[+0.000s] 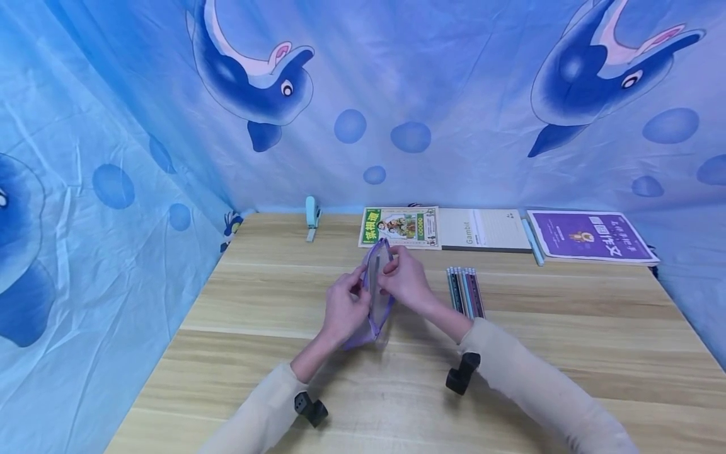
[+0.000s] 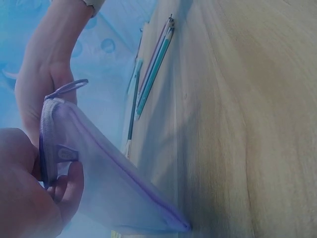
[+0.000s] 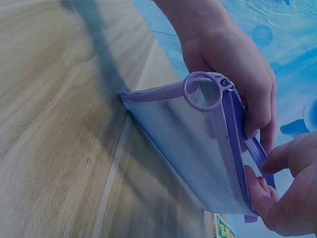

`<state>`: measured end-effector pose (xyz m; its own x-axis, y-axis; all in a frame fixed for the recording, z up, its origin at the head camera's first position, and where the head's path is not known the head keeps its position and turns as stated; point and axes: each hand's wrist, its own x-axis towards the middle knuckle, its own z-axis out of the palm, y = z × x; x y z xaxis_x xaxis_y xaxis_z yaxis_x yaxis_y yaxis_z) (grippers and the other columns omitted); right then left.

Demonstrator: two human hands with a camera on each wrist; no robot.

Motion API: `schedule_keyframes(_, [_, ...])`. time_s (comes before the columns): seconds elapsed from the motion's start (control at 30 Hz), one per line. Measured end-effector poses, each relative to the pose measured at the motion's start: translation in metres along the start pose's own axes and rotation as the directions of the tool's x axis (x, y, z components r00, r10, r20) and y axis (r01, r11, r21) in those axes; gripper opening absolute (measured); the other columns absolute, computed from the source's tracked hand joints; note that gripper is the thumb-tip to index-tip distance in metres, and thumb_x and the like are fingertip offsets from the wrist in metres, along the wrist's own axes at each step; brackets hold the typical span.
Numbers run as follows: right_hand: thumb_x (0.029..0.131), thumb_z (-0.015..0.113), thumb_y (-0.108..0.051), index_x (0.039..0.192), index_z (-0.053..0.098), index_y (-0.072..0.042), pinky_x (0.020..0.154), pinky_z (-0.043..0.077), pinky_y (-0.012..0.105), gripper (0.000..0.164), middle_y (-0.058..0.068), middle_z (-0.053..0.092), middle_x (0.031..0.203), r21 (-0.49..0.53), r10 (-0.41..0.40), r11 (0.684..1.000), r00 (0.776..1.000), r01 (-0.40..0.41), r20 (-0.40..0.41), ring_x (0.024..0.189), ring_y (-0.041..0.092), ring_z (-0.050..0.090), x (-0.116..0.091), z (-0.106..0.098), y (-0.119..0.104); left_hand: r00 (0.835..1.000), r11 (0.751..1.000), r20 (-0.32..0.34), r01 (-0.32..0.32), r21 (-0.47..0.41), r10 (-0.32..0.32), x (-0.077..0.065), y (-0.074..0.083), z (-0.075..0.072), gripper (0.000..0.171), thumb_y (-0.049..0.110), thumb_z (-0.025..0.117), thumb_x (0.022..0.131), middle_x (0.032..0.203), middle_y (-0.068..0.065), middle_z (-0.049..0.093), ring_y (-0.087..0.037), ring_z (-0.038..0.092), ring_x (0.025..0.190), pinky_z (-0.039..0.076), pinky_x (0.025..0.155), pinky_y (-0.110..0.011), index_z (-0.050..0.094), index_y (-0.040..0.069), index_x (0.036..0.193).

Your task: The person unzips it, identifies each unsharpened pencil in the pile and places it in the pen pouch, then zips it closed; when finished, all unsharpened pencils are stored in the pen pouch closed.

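Observation:
A see-through zip pouch with purple edging stands on the table in the head view, its zipped mouth spread apart and facing up. My left hand pinches the left side of the mouth. On the opposite side, my right hand pinches the edge between thumb and curled fingers. The right wrist view shows a purple ring pull hanging at the zip's near end, beside the left hand. Whether anything lies inside the pouch, I cannot tell. Right of the pouch lies a row of several pencils.
Along the back edge lie a light-blue stapler, a green-and-yellow booklet, a pale notepad, a thin light-blue stick-like item and a purple book. A blue dolphin-print curtain hangs behind the table.

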<state>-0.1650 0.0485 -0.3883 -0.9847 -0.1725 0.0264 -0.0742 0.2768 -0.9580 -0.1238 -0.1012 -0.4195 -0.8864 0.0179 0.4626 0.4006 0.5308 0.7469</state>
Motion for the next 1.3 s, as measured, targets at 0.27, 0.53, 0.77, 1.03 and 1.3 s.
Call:
schedule_keyframes(0.27, [0.087, 0.065, 0.005, 0.131, 0.049, 0.010, 0.068, 0.062, 0.037, 0.047, 0.019, 0.060, 0.101, -0.043, -0.013, 0.999, 1.000, 0.013, 0.016, 0.083, 0.031, 0.066, -0.001, -0.037, 0.008, 1.000, 1.000, 0.016, -0.003, -0.012, 0.003, 0.000, -0.001, 0.000, 0.048, -0.014, 0.061, 0.077, 0.080, -0.009, 0.061, -0.022, 0.062, 0.072, 0.057, 0.062, -0.028, 0.061, -0.012, 0.126])
schedule_keyframes(0.53, [0.090, 0.060, 0.002, 0.128, 0.049, 0.016, 0.065, 0.062, 0.041, 0.042, 0.023, 0.061, 0.099, -0.247, 0.076, 0.967, 0.995, -0.057, 0.066, 0.073, 0.038, 0.068, -0.008, -0.108, 0.044, 0.999, 1.000, 0.045, -0.021, -0.003, 0.021, 0.003, -0.001, 0.004, 0.050, -0.013, 0.060, 0.075, 0.081, -0.009, 0.063, -0.022, 0.061, 0.072, 0.057, 0.065, -0.029, 0.062, -0.011, 0.125])
schedule_keyframes(0.77, [0.087, 0.061, 0.008, 0.122, 0.050, 0.020, 0.060, 0.061, 0.036, 0.038, 0.020, 0.060, 0.087, -0.307, 0.172, 0.944, 0.975, -0.121, 0.143, 0.070, 0.031, 0.068, -0.025, -0.126, 0.064, 0.997, 1.000, 0.074, -0.016, -0.022, 0.018, 0.001, -0.001, 0.012, 0.048, -0.013, 0.062, 0.076, 0.080, -0.009, 0.063, -0.021, 0.061, 0.072, 0.058, 0.065, -0.028, 0.063, -0.011, 0.124])
schedule_keyframes(1.03, [0.087, 0.063, 0.009, 0.128, 0.049, 0.016, 0.061, 0.061, 0.035, 0.044, 0.019, 0.060, 0.090, -0.347, 0.260, 0.918, 0.953, -0.193, 0.158, 0.069, 0.027, 0.067, -0.032, -0.123, 0.064, 0.997, 0.999, 0.071, -0.036, -0.015, 0.037, 0.001, 0.000, 0.013, 0.048, -0.013, 0.062, 0.076, 0.078, -0.007, 0.061, -0.020, 0.060, 0.070, 0.057, 0.064, -0.028, 0.063, -0.011, 0.124])
schedule_keyframes(1.3, [0.084, 0.067, 0.005, 0.129, 0.052, 0.013, 0.057, 0.059, 0.031, 0.048, 0.014, 0.062, 0.087, -0.479, 0.238, 0.867, 0.960, -0.140, 0.151, 0.063, 0.020, 0.066, -0.031, -0.111, 0.062, 0.996, 0.999, 0.078, -0.031, -0.009, 0.031, -0.001, -0.002, 0.013, 0.049, -0.013, 0.063, 0.076, 0.080, -0.009, 0.062, -0.020, 0.059, 0.070, 0.055, 0.063, -0.026, 0.063, -0.011, 0.125])
